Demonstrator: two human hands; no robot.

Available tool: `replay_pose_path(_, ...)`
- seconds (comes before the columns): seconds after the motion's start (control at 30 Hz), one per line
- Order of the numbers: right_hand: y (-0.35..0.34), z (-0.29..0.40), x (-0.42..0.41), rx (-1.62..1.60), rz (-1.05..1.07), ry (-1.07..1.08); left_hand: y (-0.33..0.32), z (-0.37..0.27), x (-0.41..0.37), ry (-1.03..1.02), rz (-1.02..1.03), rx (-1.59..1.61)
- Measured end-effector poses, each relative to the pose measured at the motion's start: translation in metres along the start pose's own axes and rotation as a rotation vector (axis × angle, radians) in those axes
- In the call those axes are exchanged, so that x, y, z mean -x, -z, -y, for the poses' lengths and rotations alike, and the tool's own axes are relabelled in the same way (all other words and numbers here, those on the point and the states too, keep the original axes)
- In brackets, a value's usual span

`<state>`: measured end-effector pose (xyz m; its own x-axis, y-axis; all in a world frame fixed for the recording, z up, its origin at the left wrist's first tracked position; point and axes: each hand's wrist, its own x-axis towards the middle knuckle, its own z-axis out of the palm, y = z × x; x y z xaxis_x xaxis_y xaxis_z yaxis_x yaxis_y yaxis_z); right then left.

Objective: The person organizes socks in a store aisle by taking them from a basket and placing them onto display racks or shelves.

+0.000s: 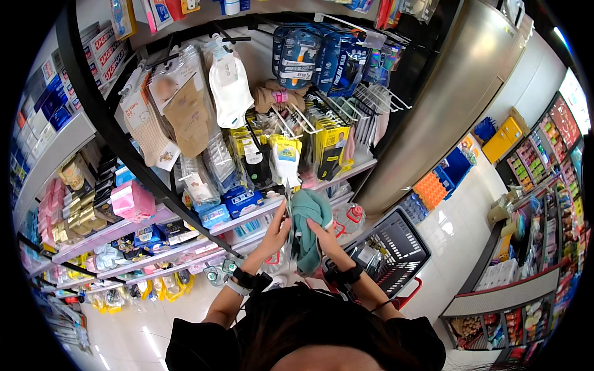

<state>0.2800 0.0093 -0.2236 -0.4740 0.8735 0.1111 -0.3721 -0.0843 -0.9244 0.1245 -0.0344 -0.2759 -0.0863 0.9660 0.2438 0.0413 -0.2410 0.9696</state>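
Observation:
A folded green fabric item [308, 215] is held up in front of my chest, between my two hands. Along its left side runs a thin flat package [289, 208], seen nearly edge-on with a pointed top. My left hand [276, 235] presses flat against that package, its fingers pointing up. The thumb of my right hand [327, 239] lies on the fabric, and the other fingers are mostly hidden behind it. Just beyond hang packaged white socks [284, 160] and black socks [256, 162] on rack hooks.
Brown socks [188, 118] and blue razor packs [299, 58] hang higher on the rack. A dark shopping basket [408, 232] stands at the right, holding packaged goods. Behind it rises a metal column [417, 111]. Shelves with a pink box [133, 201] extend left.

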Motion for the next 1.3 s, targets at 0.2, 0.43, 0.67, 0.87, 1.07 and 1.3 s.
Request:
replay_pose_path(0.2,-0.004,0.042,-0.015,0.081,0.157,0.014,-0.005,-0.013,-0.001,0.127,0.082,0.117)
replay_pose_path(0.43,0.030,-0.007,0.006,-0.087,-0.032,-0.564,-0.004,-0.042,-0.003,0.176,-0.097,0.255)
replay_pose_path(0.67,0.035,-0.017,0.029,-0.086,0.101,-0.658,0.009,-0.050,-0.012,0.202,-0.382,0.156)
replay_pose_path(0.87,0.036,0.001,0.028,0.005,-0.076,-0.163,0.020,-0.028,0.000,0.066,-0.689,-0.227)
replay_pose_path(1.07,0.002,-0.006,0.011,0.736,-0.093,0.373,-0.019,-0.009,0.020,0.128,-0.181,-0.151)
replay_pose_path(1.3,0.002,-0.037,0.016,0.710,-0.080,0.461,-0.018,-0.012,0.027,0.321,-0.115,0.417)
